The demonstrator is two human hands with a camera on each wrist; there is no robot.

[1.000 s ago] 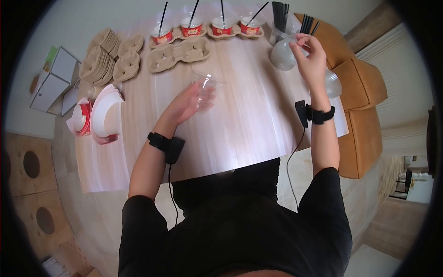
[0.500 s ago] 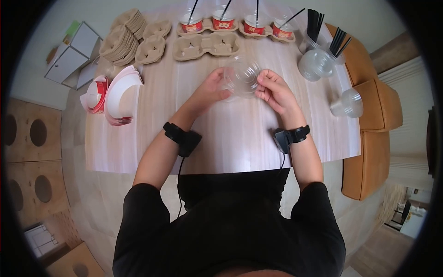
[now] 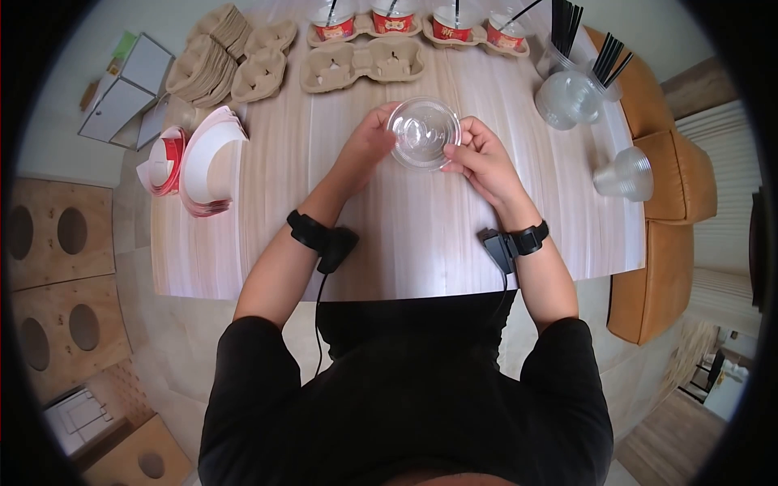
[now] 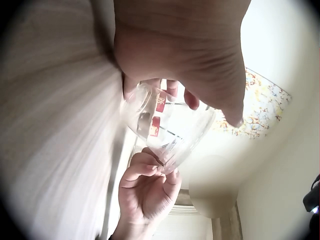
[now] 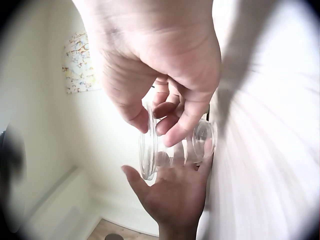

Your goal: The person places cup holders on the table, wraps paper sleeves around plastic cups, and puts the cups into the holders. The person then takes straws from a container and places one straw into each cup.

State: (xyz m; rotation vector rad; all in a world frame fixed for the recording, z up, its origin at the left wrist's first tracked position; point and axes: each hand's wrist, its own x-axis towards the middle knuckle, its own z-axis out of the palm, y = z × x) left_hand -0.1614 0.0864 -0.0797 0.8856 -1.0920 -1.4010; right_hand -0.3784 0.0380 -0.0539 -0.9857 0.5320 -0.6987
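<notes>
A clear plastic cup (image 5: 202, 137) stands over the middle of the table with my left hand (image 3: 371, 150) holding its side, fingers curled behind it and thumb stretched out. At the cup's mouth is a round clear lid (image 3: 424, 134), facing up toward the head camera. My right hand (image 3: 480, 162) pinches the lid's edge between thumb and fingers. In the right wrist view the lid is edge-on at the rim, with the cup's base near the table. The left wrist view shows red printed cups through the clear plastic.
Behind the hands sits an unfilled cardboard carrier (image 3: 361, 66). Beyond it, carriers hold red-sleeved cups (image 3: 451, 24) with black straws. At left are stacked carriers (image 3: 203, 69) and paper sleeves (image 3: 194, 174). At right are clear lids (image 3: 559, 101), nested cups (image 3: 624, 176) and straws (image 3: 565, 26).
My right hand has come from the lid stack at the right to the cup, bringing a lid to its mouth. The lid has since tipped to face up more; my left hand keeps the cup.
</notes>
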